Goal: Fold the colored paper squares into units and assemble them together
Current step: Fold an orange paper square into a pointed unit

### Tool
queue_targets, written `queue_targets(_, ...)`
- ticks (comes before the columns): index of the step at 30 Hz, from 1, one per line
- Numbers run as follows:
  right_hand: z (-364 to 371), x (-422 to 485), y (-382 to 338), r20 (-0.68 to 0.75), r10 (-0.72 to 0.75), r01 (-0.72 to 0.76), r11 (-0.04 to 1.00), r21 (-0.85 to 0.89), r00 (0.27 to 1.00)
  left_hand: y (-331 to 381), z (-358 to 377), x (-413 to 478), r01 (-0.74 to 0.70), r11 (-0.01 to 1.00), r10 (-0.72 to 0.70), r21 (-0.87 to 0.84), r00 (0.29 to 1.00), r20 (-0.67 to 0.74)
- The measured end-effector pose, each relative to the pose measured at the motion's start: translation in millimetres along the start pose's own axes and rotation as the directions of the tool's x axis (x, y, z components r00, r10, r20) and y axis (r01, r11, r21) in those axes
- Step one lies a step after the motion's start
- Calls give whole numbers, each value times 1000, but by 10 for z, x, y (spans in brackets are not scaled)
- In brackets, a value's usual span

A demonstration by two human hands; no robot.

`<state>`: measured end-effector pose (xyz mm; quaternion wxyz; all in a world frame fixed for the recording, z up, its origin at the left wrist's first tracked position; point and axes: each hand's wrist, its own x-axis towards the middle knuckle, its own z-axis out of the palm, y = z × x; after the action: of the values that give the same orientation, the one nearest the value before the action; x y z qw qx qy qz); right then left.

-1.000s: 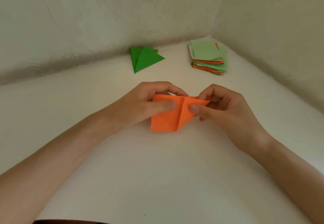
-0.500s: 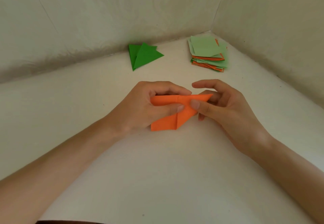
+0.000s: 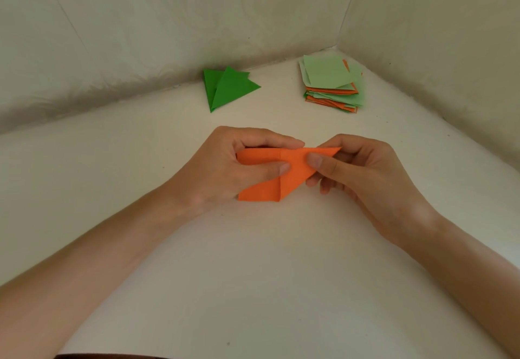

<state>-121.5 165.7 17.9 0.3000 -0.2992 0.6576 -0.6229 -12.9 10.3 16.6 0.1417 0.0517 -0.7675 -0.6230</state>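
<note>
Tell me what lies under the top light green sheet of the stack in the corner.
Under the top light green sheet, the paper stack shows edges of more squares, orange and light green mixed. Their faces are covered, so their number cannot be told.

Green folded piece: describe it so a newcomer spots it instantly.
Follow the back wall down to the table. Left of the paper stack lies the green folded piece. It alone is dark green and pointed; the stack is pale green and orange squares.
</note>
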Motion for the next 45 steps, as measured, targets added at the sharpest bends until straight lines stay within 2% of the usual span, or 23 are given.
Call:
queue_targets(5,14,-11,18,4,-30,30,999,-23,1000,-19,9,6,4,1000,-3,19,1000,-27)
queue_targets(9,-9,8,46,11,-17,16,998,57,1000,-49,3,25,36,999,-37,-7,999,-37)
queue_targets(14,-26,0,35,48,-147,155,947,-280,988,-52,-6,33,160,987,-158,-16,984,81)
queue_targets(18,52,-14,23,80,-186,202,917,-343,979,-33,25,3,191,981,-187,-19,975,122)
queue_targets(22,78,-10,37,111,-151,175,949,-261,982,-4,56,-8,150,984,-148,-93,989,21)
queue_targets(26,88,-9,76,153,-136,182,920,-348,979,12,74,-9,127,974,-143,-190,987,-74)
queue_targets(29,67,-15,34,157,-151,200,908,-370,976,30,110,-29,128,969,-143,-210,988,-56)
queue_targets(32,62,-23,26,171,-171,229,881,-415,970,33,134,-43,101,980,-111,-171,993,-44)
queue_targets(35,91,-16,54,181,-157,222,875,-431,971,20,165,-50,9,999,-16,-54,992,-126)
queue_targets(39,80,-11,37,193,-156,225,880,-419,969,-4,157,-48,-46,999,41,-15,966,-254)
queue_targets(42,77,1,52,174,-209,267,843,-467,962,-10,170,-52,-45,999,38,-18,961,-273)
queue_targets(45,75,-2,72,204,-210,288,801,-525,956,2,171,-60,4,995,-31,-104,965,-260)
